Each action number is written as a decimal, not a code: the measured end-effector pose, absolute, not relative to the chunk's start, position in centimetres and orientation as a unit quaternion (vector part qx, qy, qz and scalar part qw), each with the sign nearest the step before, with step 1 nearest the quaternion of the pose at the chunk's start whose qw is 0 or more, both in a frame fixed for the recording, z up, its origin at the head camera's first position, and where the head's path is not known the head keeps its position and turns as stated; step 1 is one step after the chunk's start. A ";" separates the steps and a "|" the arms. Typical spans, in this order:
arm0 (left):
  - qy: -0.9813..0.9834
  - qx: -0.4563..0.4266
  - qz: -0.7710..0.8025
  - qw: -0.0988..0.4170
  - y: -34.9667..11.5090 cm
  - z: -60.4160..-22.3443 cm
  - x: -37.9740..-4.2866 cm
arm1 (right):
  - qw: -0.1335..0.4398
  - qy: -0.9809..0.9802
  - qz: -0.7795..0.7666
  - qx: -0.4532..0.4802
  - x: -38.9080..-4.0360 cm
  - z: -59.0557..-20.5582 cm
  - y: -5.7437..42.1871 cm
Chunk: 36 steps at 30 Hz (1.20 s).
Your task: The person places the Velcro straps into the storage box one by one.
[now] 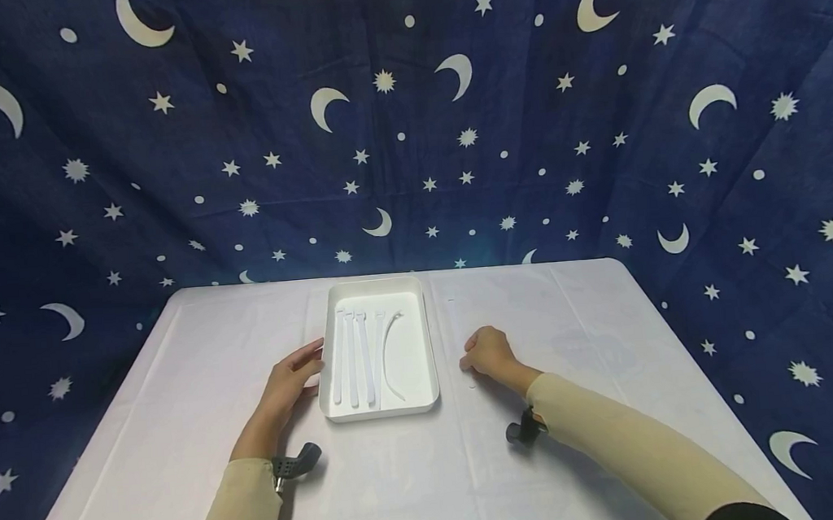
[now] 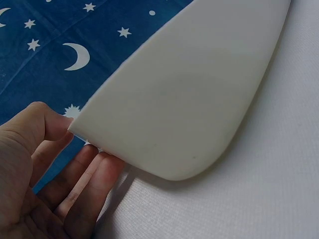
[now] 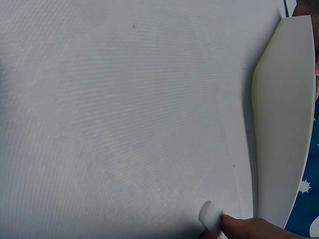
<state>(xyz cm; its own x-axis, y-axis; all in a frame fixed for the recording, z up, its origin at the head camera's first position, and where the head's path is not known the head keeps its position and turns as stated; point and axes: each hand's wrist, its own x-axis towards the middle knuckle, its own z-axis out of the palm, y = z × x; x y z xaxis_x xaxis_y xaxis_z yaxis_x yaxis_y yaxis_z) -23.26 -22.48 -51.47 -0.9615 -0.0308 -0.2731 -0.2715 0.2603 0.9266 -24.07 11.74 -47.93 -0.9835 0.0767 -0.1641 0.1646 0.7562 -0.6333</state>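
In the head view a shallow white tray (image 1: pixel 416 350) holds several narrow white cable ties (image 1: pixel 367 362) with wider heads at the far end; one of them bows in a curve. The fingertips of my left hand (image 1: pixel 295 376) rest spread against the tray's left side. Up close in the left wrist view, the fingertips meet the tray's corner and rim. To the right of the tray, my right hand (image 1: pixel 491 350) is low over the table. Its thumb pinches the rounded white end of a tie (image 3: pixel 208 215), the rest of which barely shows against the tablecloth.
A white cloth (image 1: pixel 568 321) covers the table under both hands. Behind the table and along its sides hangs a dark blue curtain (image 1: pixel 404 106) with moons and stars. Dark cameras are strapped to the left wrist (image 1: pixel 296 462) and the right wrist (image 1: pixel 524 429).
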 end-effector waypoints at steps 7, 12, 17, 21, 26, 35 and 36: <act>0.785 -0.096 0.604 0.100 -22.4 -51.3 -23.1 | 0.071 0.936 -0.339 0.063 -24.1 -47.8 11.6; 0.785 -0.096 0.604 0.100 -22.4 -51.4 -23.1 | 0.073 0.934 -0.344 0.066 -24.3 -47.8 11.7; 0.786 -0.096 0.603 0.099 -22.4 -51.3 -23.1 | 0.084 0.931 -0.348 0.076 -24.7 -47.8 12.0; 0.785 -0.096 0.604 0.098 -22.4 -51.3 -23.1 | 0.100 0.924 -0.357 0.094 -25.1 -47.8 12.3; 0.783 -0.096 0.606 0.100 -22.4 -51.3 -23.2 | 0.137 0.901 -0.389 0.134 -25.8 -48.0 12.6; 0.785 -0.099 0.603 0.099 -22.4 -51.4 -23.2 | 0.221 0.825 -0.496 0.155 -26.4 -47.5 13.5; 0.785 -0.100 0.603 0.099 -22.4 -51.3 -23.3 | 0.225 0.821 -0.502 0.156 -26.4 -47.3 13.5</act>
<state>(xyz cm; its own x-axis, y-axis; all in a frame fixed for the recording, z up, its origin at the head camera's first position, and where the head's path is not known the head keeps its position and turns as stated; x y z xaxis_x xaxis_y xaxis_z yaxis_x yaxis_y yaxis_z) -23.26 -22.42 -51.34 -0.9604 -0.0385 -0.2761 -0.2767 0.2530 0.9271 -26.39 13.45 -47.30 -0.8499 0.0297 -0.5262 0.4819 0.4480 -0.7530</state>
